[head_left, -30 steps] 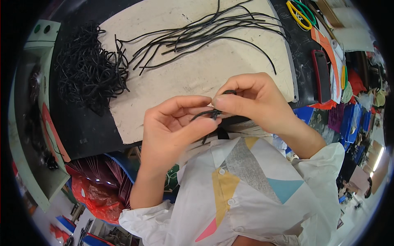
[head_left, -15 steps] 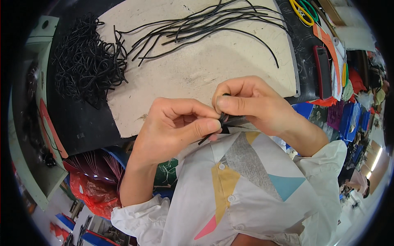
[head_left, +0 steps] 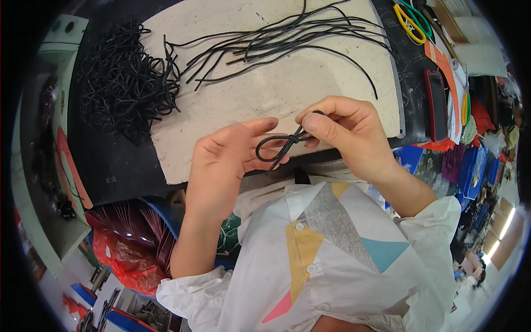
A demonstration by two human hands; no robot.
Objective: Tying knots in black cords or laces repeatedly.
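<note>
A short black cord (head_left: pixel 292 139) is tied in a knot with a round loop on its left and a loose end pointing down. My right hand (head_left: pixel 357 135) pinches it between thumb and forefinger, just right of the knot. Beside the loop is my left hand (head_left: pixel 218 155), its thumb raised and its fingers apart behind the cord; whether they touch it I cannot tell. Farther off, several cut black cords (head_left: pixel 287 47) lie stretched across a pale board (head_left: pixel 238 99). A tangled heap of black cord (head_left: pixel 124 83) covers the board's left edge.
At the right edge of the black table (head_left: pixel 130 177) lie yellow-handled scissors (head_left: pixel 410 25), a red-edged phone (head_left: pixel 436 105) and an orange strip (head_left: pixel 441 61). Below the table's left front sits a red plastic bag (head_left: pixel 127 260). Blue bins (head_left: pixel 473 166) stand at the right.
My left hand has let go of the cord and opened, drawing slightly left. My right hand has lifted the cord away from my shirt, and its knot and loop now show.
</note>
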